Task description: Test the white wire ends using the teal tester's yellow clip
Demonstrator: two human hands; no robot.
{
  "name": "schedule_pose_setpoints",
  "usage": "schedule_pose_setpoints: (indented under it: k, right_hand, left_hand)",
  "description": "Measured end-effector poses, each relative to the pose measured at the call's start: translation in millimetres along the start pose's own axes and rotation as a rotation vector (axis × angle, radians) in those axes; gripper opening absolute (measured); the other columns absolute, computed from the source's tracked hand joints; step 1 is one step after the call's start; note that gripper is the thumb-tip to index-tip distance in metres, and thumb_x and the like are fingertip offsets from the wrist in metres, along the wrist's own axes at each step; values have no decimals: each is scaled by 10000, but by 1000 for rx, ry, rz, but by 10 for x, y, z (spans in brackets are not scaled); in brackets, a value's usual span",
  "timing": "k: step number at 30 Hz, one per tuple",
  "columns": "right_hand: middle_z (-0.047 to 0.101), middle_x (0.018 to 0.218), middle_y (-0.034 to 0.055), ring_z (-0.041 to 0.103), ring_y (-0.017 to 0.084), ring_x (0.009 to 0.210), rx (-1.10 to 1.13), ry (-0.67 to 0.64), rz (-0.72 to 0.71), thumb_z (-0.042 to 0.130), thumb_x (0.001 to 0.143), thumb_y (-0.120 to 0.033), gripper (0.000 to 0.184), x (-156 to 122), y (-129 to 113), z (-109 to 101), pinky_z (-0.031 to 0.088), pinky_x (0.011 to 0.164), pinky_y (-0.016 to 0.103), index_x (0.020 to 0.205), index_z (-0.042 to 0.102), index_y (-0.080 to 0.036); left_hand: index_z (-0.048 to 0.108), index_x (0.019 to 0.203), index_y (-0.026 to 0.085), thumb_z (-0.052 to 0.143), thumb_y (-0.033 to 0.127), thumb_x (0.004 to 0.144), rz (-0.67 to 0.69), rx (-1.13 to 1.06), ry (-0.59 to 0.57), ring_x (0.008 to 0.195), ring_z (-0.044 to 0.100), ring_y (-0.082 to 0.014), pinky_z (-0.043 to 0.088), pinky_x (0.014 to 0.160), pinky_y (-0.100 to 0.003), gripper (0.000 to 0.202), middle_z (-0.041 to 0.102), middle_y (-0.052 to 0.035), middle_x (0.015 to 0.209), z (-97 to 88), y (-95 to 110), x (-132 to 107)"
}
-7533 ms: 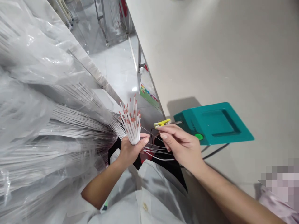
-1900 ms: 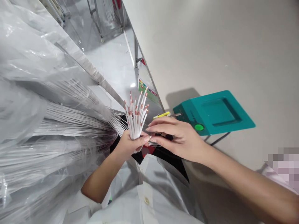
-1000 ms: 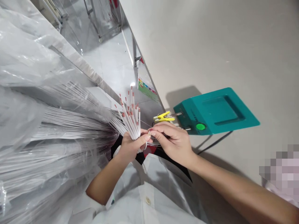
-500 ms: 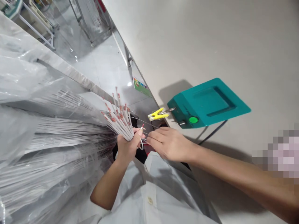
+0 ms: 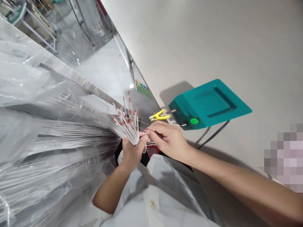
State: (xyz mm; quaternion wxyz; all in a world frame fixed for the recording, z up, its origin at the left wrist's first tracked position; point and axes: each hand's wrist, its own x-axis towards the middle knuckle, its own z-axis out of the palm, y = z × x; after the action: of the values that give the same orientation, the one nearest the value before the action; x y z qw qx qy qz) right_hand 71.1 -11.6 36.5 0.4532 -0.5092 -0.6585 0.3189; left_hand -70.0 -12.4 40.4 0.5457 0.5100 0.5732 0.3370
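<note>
A bundle of white wires (image 5: 126, 127) with reddish-brown tips fans upward out of my left hand (image 5: 133, 152), whose fingers are wrapped round it. My right hand (image 5: 169, 138) meets the left thumb just right of the bundle. Its thumb and forefinger pinch the end of a single wire there; the exact tip is hidden by the fingers. A loop of white wire (image 5: 145, 148) hangs below the left thumb. Close above my right hand, a yellow clip (image 5: 159, 115) sits on a metal post of a teal box (image 5: 210, 105) with a green button (image 5: 194, 121).
The box stands on a pale table (image 5: 201, 37), with a dark cable (image 5: 214, 134) running from it. Long wire bundles (image 5: 78, 135) in clear plastic (image 5: 19, 78) lie to the left. Beyond is a tiled floor (image 5: 104, 69) with a wheeled rack (image 5: 82, 23). Something pixelated shows at the right edge.
My right hand has moved left and up to my left thumb, its fingertips now at the single wire's end. The red tip that stood above the left thumb is now covered. The bundle has shifted slightly right.
</note>
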Motion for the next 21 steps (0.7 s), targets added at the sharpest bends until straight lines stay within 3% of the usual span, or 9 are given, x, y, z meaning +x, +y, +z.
schedule_pose_setpoints:
  k: [4,7,10,12,14,17,21]
  right_hand:
    - [638,698,38,576,134,668,225,10,127,499,857,-233,196,1,-23,31,470,644,270,718,624,-174]
    - [653,704,37,594,138,669,345,27,287,521,835,-276,187,-16,-11,72,485,642,266,726,631,-170]
    - [646,655,25,578,131,588,327,15,448,542,811,-321,201,-49,19,86,474,556,249,726,635,-165]
    - [621,608,13,547,121,518,278,22,480,524,825,-348,230,-72,25,60,449,487,241,726,627,-167]
    - [646,685,29,573,130,562,203,92,398,496,852,-344,221,-85,11,15,466,513,252,808,633,-176]
    - [676,924,76,624,158,739,45,143,159,530,842,-296,191,-77,-28,-38,506,652,290,966,628,-188]
    - [671,805,51,613,142,670,-76,63,52,589,801,-252,97,-40,-49,-33,494,591,258,858,635,-190]
  left_hand:
    - [670,720,147,643,322,746,-6,-220,-18,387,399,-60,316,417,-209,179,484,55,428,7,-106,18]
    - [682,756,146,656,314,735,-18,-325,-51,383,406,-49,318,405,-208,172,591,22,522,-7,-141,29]
    - [689,799,145,647,298,747,-29,-344,-52,398,423,-44,334,416,-210,167,658,-12,625,-33,-139,30]
    - [691,807,142,646,300,748,-33,-323,-29,399,426,-47,334,419,-214,174,662,-17,627,-44,-139,31]
    - [692,825,141,650,313,743,-42,-311,-15,395,421,-47,326,412,-215,195,665,-21,634,-46,-143,32]
    - [688,827,137,649,340,740,-48,-287,-36,390,409,-53,323,408,-215,224,629,-3,576,-39,-134,31]
    - [679,754,138,628,351,748,-13,-142,-57,400,408,-71,335,435,-216,219,469,54,417,-36,-82,22]
